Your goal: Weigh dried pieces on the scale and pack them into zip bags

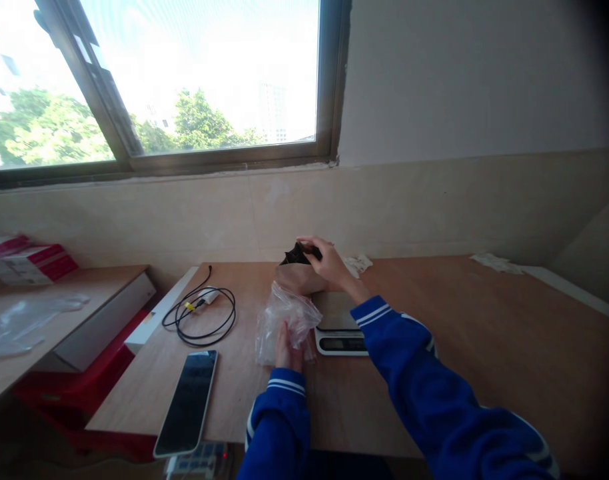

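Note:
My left hand (284, 343) is closed on crumpled clear plastic bags (279, 327), which cover part of its fingers. Behind them a brown paper bag (297, 279) stands toward the back of the table. My right hand (326, 260) reaches over its top, with the fingers bent around a dark, jagged-edged piece (294, 255) at the bag's mouth. Whether that piece is the bag's lining or something inside, I cannot tell. A flat kitchen scale (337, 313) with a dark display lies beside the plastic, partly under my right forearm.
A phone (188, 403) lies near the table's front left edge. Behind it is a coiled black cable (199, 317) with a white plug. Crumpled white pieces (357, 265) rest along the back. On the left table are pink-and-white boxes (29, 263) and plastic film (24, 323).

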### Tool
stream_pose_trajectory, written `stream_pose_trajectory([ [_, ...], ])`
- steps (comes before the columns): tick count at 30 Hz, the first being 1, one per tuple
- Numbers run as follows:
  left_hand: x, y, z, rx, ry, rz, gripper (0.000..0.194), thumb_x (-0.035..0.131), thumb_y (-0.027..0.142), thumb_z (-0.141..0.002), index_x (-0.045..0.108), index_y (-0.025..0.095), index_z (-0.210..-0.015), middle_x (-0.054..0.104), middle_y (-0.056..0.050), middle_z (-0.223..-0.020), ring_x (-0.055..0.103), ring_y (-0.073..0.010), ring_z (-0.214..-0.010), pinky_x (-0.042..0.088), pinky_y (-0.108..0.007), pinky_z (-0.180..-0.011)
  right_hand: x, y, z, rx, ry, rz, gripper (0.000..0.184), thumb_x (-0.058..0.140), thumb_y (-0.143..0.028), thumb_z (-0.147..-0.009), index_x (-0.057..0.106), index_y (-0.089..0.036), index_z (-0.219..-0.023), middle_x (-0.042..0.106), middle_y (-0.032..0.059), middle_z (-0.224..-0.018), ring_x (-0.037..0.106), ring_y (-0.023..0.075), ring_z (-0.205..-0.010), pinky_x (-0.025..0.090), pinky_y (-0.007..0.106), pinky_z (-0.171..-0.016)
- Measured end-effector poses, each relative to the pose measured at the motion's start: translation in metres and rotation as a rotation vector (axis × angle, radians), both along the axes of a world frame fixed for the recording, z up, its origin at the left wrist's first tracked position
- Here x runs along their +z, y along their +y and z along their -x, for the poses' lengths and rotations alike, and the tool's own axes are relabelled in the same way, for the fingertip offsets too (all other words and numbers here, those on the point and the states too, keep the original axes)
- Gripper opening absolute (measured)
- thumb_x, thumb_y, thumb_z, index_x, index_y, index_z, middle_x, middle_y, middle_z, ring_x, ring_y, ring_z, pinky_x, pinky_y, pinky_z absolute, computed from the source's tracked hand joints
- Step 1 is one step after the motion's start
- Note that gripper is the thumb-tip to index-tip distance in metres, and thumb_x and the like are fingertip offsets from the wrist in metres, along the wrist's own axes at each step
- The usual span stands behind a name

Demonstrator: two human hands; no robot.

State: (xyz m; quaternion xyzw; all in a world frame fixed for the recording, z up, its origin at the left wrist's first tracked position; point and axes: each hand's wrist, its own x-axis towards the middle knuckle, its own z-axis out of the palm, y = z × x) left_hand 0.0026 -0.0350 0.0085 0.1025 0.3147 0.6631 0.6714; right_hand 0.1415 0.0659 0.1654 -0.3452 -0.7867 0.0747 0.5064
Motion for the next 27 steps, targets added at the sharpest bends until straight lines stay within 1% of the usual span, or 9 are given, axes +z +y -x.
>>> stream_pose_trajectory([
  [4, 0.000, 0.000, 0.000, 0.017, -0.006, -0.009, 0.025, 0.048, 0.026, -0.092, 0.067, 0.012, -0.100, 0.070, -0.013, -0.105, 0.069, -0.0177, -0.091, 0.057, -0.025, -0.080, 0.004, -0.001, 0.000, -0.085, -0.150, 0.010, 0.028, 0.052, -0.016, -0.082, 0.065, -0.022, -0.106, 0.070, 0.0065, -0.101, 0.058, 0.0250, -0.096, 0.039, 0.038, -0.090],
  [7, 0.002, -0.001, 0.000, 0.029, -0.009, 0.002, 0.024, 0.050, 0.026, -0.091, 0.067, 0.013, -0.100, 0.071, -0.012, -0.102, 0.069, -0.0180, -0.091, 0.057, -0.027, -0.082, 0.008, -0.002, 0.001, -0.162, -0.276, 0.025, 0.029, 0.052, -0.018, -0.084, 0.064, -0.023, -0.110, 0.071, 0.0060, -0.105, 0.057, 0.0260, -0.100, 0.034, 0.041, -0.093],
  [10, 0.008, -0.003, -0.001, 0.007, -0.034, -0.002, 0.024, 0.051, 0.028, -0.091, 0.068, 0.012, -0.098, 0.070, -0.013, -0.104, 0.068, -0.0198, -0.096, 0.056, -0.028, -0.086, 0.011, -0.003, 0.001, -0.181, -0.343, 0.047, 0.027, 0.051, -0.018, -0.086, 0.064, -0.022, -0.110, 0.070, 0.0060, -0.110, 0.057, 0.0250, -0.104, 0.033, 0.040, -0.093],
  [12, 0.013, -0.004, -0.002, 0.005, -0.040, 0.016, 0.025, 0.051, 0.028, -0.090, 0.069, 0.012, -0.096, 0.070, -0.014, -0.103, 0.068, -0.0208, -0.097, 0.056, -0.028, -0.084, 0.013, -0.004, 0.001, -0.171, -0.359, 0.057, 0.026, 0.052, -0.019, -0.086, 0.063, -0.022, -0.109, 0.069, 0.0054, -0.112, 0.057, 0.0244, -0.106, 0.033, 0.039, -0.093],
  [15, 0.018, -0.006, -0.002, 0.021, -0.033, 0.054, 0.023, 0.051, 0.026, -0.090, 0.069, 0.012, -0.094, 0.070, -0.015, -0.101, 0.069, -0.0208, -0.093, 0.058, -0.027, -0.078, 0.015, -0.005, 0.001, -0.140, -0.339, 0.079, 0.025, 0.054, -0.021, -0.086, 0.062, -0.023, -0.110, 0.069, 0.0042, -0.113, 0.059, 0.0235, -0.106, 0.033, 0.038, -0.094],
  [18, 0.021, -0.007, -0.003, 0.039, -0.033, 0.064, 0.021, 0.050, 0.023, -0.090, 0.068, 0.013, -0.094, 0.070, -0.014, -0.101, 0.069, -0.0200, -0.091, 0.058, -0.025, -0.074, 0.016, -0.006, 0.002, -0.070, -0.271, 0.124, 0.023, 0.058, -0.019, -0.085, 0.064, -0.023, -0.107, 0.071, 0.0030, -0.109, 0.062, 0.0204, -0.103, 0.037, 0.034, -0.091],
  [20, 0.021, -0.007, -0.003, 0.038, -0.032, 0.065, 0.023, 0.048, 0.023, -0.091, 0.068, 0.012, -0.094, 0.070, -0.013, -0.101, 0.068, -0.0200, -0.092, 0.058, -0.024, -0.074, 0.017, -0.005, 0.004, -0.035, -0.236, 0.160, 0.019, 0.061, -0.021, -0.084, 0.065, -0.023, -0.103, 0.072, 0.0025, -0.105, 0.063, 0.0196, -0.100, 0.039, 0.031, -0.089],
  [23, 0.022, -0.007, -0.003, 0.025, -0.031, 0.055, 0.025, 0.045, 0.024, -0.093, 0.067, 0.012, -0.093, 0.070, -0.012, -0.098, 0.068, -0.0195, -0.094, 0.057, -0.024, -0.076, 0.019, -0.004, 0.006, -0.067, -0.246, 0.190, 0.018, 0.067, -0.028, -0.082, 0.067, -0.023, -0.099, 0.073, 0.0032, -0.102, 0.064, 0.0217, -0.100, 0.037, 0.034, -0.091],
  [27, 0.023, -0.007, -0.003, 0.013, -0.027, 0.049, 0.027, 0.046, 0.026, -0.093, 0.068, 0.013, -0.086, 0.071, -0.010, -0.089, 0.067, -0.0191, -0.094, 0.056, -0.026, -0.079, 0.024, -0.007, 0.008, -0.105, -0.335, 0.206, 0.019, 0.067, -0.032, -0.082, 0.068, -0.021, -0.098, 0.072, 0.0059, -0.105, 0.062, 0.0241, -0.104, 0.036, 0.037, -0.092],
])
